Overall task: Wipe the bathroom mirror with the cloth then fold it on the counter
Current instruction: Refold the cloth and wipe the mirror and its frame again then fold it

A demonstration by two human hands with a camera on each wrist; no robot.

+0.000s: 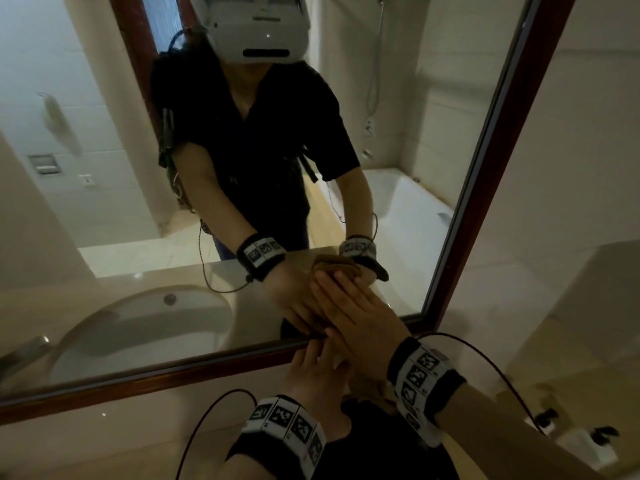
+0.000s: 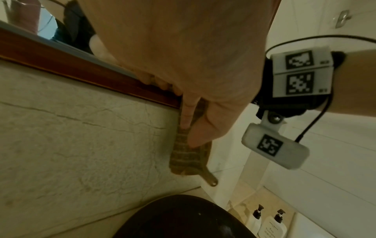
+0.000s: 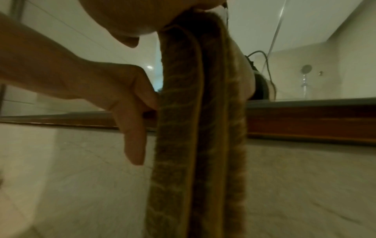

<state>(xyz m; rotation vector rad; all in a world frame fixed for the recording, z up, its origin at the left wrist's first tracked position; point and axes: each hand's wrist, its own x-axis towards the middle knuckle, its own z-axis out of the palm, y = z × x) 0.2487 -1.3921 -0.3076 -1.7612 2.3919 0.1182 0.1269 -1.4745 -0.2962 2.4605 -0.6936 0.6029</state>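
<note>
The mirror (image 1: 138,168) has a dark wooden frame (image 1: 173,375). My right hand (image 1: 356,317) lies flat, fingers straight, on the glass near the lower right corner. It presses the brown striped cloth (image 1: 369,388) against the mirror. The cloth (image 3: 183,145) hangs from under that palm, down over the frame and the wall below. My left hand (image 1: 318,372) reaches up from below, its fingers at the frame under the right hand. In the right wrist view the left hand (image 3: 114,90) touches the cloth's left edge, one digit pointing down. The cloth's lower end (image 2: 187,157) has a hanging loop.
A marble backsplash (image 2: 81,136) runs below the frame. A dark round object (image 2: 183,217) sits on the counter under my hands. Two pump bottles (image 2: 270,225) stand to the right of it. The mirror reflects a basin, a bathtub and a person wearing a headset.
</note>
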